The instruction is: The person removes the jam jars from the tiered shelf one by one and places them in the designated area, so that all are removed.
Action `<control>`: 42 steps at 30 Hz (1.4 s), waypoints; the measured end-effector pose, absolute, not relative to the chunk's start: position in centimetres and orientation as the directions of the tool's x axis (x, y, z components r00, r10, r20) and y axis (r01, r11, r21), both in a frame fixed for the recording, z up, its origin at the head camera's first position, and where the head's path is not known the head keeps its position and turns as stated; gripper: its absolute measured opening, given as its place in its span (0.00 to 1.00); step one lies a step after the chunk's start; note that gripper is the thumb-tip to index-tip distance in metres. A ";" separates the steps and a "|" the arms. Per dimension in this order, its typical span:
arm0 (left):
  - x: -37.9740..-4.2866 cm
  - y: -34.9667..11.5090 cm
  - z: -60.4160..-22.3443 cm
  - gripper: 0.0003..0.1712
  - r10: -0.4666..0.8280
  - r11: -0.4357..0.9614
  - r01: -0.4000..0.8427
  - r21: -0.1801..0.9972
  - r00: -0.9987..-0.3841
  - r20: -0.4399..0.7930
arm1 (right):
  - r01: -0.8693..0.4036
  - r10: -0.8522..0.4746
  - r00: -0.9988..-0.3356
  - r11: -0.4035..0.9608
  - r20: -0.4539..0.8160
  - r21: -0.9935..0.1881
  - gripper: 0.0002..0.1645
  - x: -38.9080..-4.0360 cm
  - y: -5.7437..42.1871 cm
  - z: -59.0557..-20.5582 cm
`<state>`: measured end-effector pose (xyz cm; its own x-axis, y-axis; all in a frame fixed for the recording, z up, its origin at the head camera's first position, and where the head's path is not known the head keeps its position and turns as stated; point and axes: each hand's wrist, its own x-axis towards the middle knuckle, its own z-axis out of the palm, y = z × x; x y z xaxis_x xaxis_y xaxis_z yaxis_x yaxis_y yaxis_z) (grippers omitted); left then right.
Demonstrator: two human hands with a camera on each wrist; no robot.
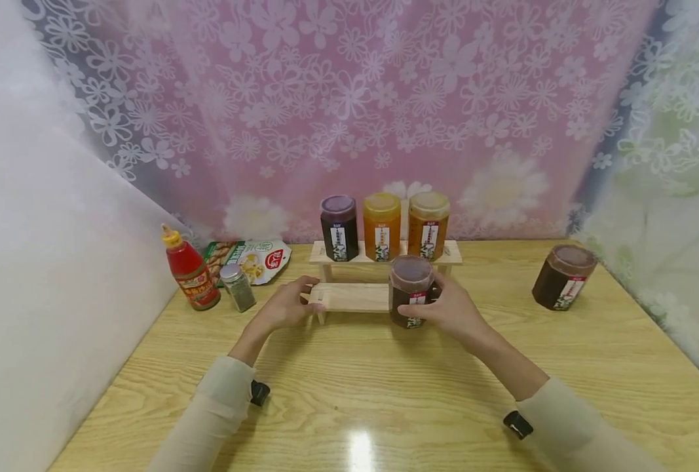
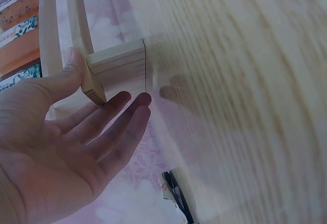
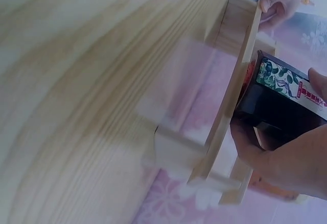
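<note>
We list: 1 dark faceted jar (image 1: pixel 407 288), R end, lower tier of 2-tier wooden rack (image 1: pixel 355 297); seated or not, we can't tell. R hand (image 1: pixel 454 309): curled round jar, thumb across front. L hand (image 1: pixel 287 305): pinches rack's L end, thumb on top, fingers loosely extended. Upper tier: 1 purple-lid jar (image 1: pixel 339 229), 2 amber jars (image 1: pixel 382 226). Far R: 1 dk-brown jar (image 1: pixel 563 277). Far L: red sauce btl (image 1: pixel 191 270).
</note>
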<state>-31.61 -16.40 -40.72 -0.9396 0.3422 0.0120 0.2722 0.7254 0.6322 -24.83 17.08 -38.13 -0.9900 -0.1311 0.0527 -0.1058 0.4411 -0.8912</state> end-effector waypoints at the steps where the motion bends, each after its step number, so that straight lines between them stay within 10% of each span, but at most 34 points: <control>1: -31.6 -16.4 -40.7 0.35 0.342 0.724 0.272 0.634 -0.940 0.013 | -0.106 -0.127 -0.990 0.440 0.055 -0.892 0.57 -24.8 17.5 -38.1; 42: -31.6 -16.4 -40.9 0.34 0.339 0.725 0.267 0.635 -0.941 0.008 | 0.128 0.096 -0.991 0.478 -0.093 -0.869 0.71 -25.9 31.2 -38.6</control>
<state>-31.58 -16.42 -40.86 -0.9406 0.3394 0.0075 0.2667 0.7249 0.6351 -25.92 31.17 -38.56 -0.9910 0.0963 -0.0935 0.1284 0.4776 -0.8691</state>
